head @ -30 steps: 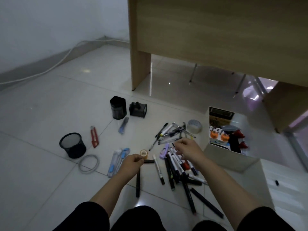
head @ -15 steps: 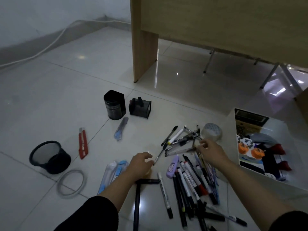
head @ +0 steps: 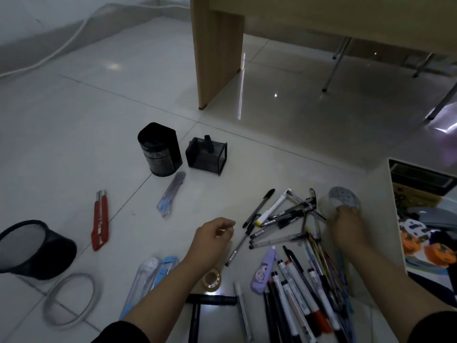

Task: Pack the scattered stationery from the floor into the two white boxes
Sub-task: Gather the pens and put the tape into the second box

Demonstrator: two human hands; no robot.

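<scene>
Here, the wooden desk panel stands ahead, the white box at my right. Pens lie heaped between my hands. My right hand grips the tape roll; my left hand hovers loosely curled, holding nothing.

We see only part of the white box: the right edge cuts it off, and its contents blur into dark and orange shapes we cannot name. Our right hand covers the near side of a pale tape roll, which is smeared by motion, so we cannot tell how the fingers grip it. The mesh cup runs off the left edge. The marker pile continues below the bottom edge, its labels too small to read. Our left hand hides part of a pen.
</scene>
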